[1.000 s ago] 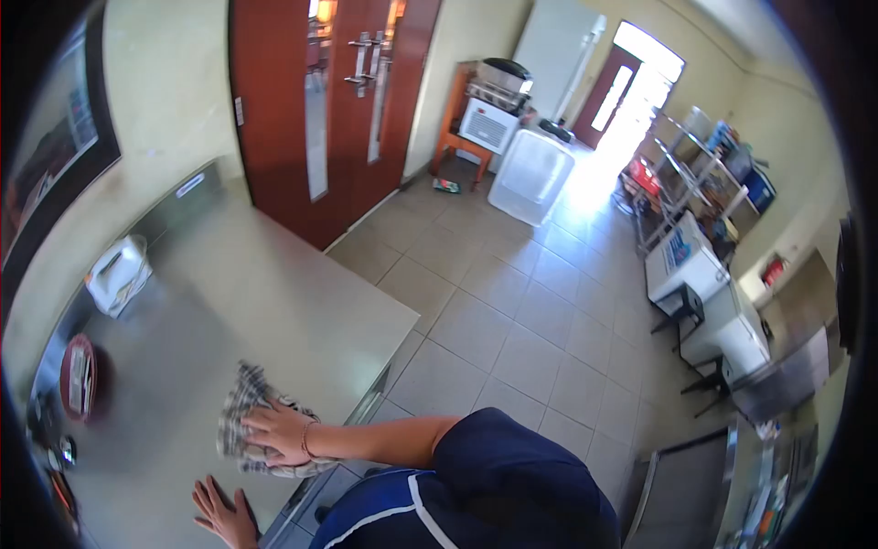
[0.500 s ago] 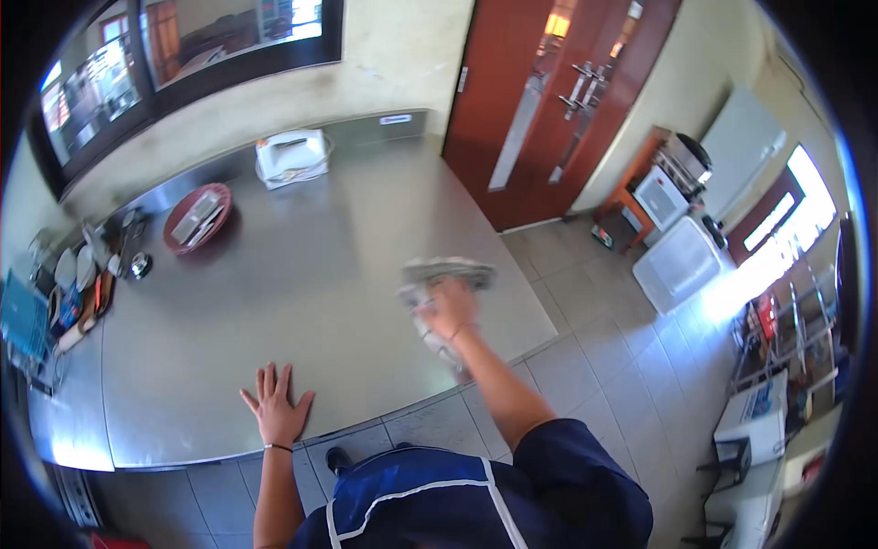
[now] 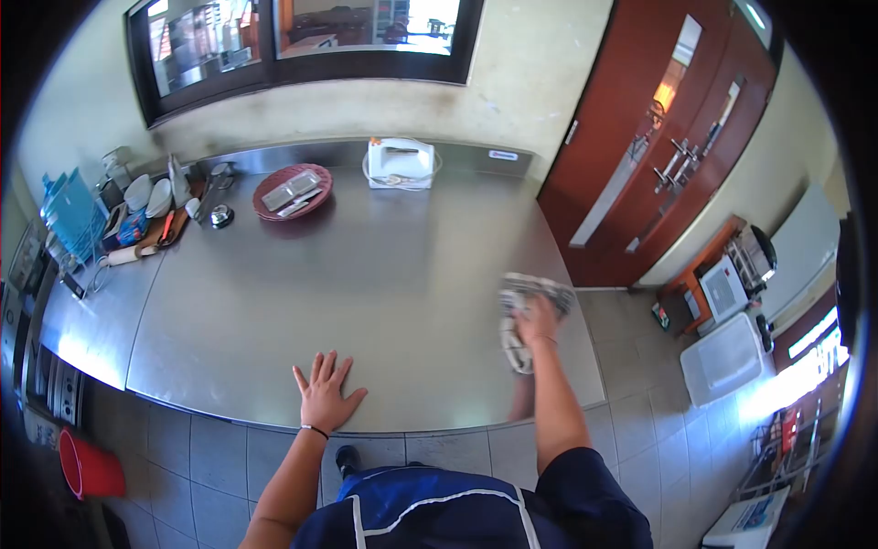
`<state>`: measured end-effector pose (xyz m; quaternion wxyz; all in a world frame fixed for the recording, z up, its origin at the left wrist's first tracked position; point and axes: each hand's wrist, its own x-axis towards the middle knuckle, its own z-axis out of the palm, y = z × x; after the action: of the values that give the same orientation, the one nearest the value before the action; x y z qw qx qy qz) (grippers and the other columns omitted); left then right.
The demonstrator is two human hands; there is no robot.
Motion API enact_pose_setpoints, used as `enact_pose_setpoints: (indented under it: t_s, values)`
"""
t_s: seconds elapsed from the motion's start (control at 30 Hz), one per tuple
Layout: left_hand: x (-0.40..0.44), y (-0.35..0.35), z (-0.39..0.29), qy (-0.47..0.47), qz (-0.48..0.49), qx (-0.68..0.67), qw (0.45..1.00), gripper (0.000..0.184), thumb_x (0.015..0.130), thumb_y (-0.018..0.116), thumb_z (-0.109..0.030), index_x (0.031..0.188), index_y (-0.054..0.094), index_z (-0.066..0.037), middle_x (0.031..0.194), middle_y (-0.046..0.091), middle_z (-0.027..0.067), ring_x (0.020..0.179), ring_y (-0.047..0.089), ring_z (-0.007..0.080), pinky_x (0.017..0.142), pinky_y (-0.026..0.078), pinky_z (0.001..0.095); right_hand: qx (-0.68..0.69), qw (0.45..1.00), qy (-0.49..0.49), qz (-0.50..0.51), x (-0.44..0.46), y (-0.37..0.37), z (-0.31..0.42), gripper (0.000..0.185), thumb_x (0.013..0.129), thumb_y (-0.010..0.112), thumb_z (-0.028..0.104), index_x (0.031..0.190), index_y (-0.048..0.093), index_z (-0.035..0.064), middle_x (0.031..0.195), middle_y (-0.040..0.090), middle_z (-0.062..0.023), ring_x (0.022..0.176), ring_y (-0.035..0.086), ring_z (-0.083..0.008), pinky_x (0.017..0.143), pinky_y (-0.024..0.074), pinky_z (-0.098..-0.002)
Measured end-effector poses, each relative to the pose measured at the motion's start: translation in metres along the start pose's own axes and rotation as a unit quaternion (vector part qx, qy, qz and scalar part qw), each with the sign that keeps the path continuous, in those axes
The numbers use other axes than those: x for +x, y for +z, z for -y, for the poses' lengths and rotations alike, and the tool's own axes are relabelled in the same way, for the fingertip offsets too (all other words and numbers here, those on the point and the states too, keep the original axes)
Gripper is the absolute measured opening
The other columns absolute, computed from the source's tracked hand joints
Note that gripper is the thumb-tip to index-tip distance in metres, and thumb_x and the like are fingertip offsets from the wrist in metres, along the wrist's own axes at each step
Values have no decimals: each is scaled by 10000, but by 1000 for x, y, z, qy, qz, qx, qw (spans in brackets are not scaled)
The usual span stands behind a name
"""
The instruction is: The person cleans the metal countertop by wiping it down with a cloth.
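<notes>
A grey and white patterned cloth (image 3: 514, 340) lies bunched on the steel table (image 3: 347, 274), near its right edge. My right hand (image 3: 538, 320) presses down on it with the fingers curled into the fabric. Flat on the metal by the front edge rests my left hand (image 3: 329, 392), its fingers spread and nothing in it. A dark band circles that wrist.
At the back stand a white hand mixer (image 3: 401, 165) and a red basket (image 3: 293, 192) holding a pack and utensils. Bowls, a rolling pin (image 3: 133, 254) and a blue rack (image 3: 71, 215) crowd the left end. A red bucket (image 3: 91, 465) sits on the floor.
The view has swung left. My right hand and the cloth have moved closer to the table's right edge. My left hand stays flat by the front edge.
</notes>
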<state>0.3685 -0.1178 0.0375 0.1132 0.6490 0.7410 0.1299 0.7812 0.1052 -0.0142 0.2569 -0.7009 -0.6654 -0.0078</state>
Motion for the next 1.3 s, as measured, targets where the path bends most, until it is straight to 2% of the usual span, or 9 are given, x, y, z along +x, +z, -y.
enact_pose_setpoints:
  t_s: [0.17,0.23,0.27,0.5,0.63,0.73,0.87,1.07,1.3]
  values:
    - [0,-1,0,3,-3,-4,1000,731,796,625,-606,1415,480,-244,1531,354,77,1465,206,284,1144,-10,661,-19,992,113,45,-14,-5,22,591,822,659,519,1284,573,162,1510,361,-108,1395,296,-366,1077,237,-682]
    - [0,2,5,3,-30,-46,998,829,742,676,-619,1440,447,-235,1565,271,118,1472,185,295,1143,-13,654,137,990,13,6,-33,29,52,598,835,638,540,1302,553,175,1507,357,-121,1395,282,-395,1074,212,-700]
    - [-1,6,10,8,-63,-82,995,854,723,696,-615,1442,446,-228,1569,253,130,1473,181,306,1142,-4,653,153,985,28,70,-53,15,98,595,877,606,517,1335,508,151,1479,379,-149,1391,280,-395,1132,225,-575]
    - [-18,0,-6,48,-129,-86,987,894,693,743,-589,1457,416,-261,1582,204,156,1481,140,350,1116,20,678,576,703,-213,358,-167,-44,217,633,1017,377,480,1477,359,46,1583,190,-211,1486,122,-315,1185,105,-431]
    - [-10,-1,-25,21,-63,-55,996,726,734,733,-515,1371,514,-242,1524,329,119,1440,255,305,1078,167,690,519,753,-186,360,-167,-28,174,592,1021,356,483,1417,462,56,1581,216,-151,1461,205,-285,1150,217,-424]
    - [4,8,-8,52,-155,-10,986,386,782,693,-378,1121,662,-196,1249,545,57,1206,477,242,947,347,536,477,805,-174,307,-167,-27,154,545,1028,360,468,1390,493,82,1544,307,-81,1398,323,-240,1095,323,-403]
    - [26,8,44,36,-201,-4,979,255,765,693,-344,943,688,-160,971,569,28,1037,521,235,895,367,450,486,827,-114,259,-175,-34,169,456,1043,383,337,1222,599,-21,1462,405,-216,1355,395,-347,1103,306,-398]
    - [20,-70,202,-189,-243,-8,951,316,738,722,-391,888,718,-112,1095,585,57,1117,520,261,957,351,476,381,875,-165,249,-191,-42,229,433,1030,426,331,1222,601,-14,1477,378,-225,1332,416,-384,1096,313,-397]
    - [-8,-122,454,-360,-332,39,871,388,738,737,-298,1066,701,-94,1322,558,91,1272,458,306,1046,360,482,186,915,-230,275,-243,-5,342,459,931,553,456,1307,578,195,1524,295,-201,1409,265,-426,1068,170,-683]
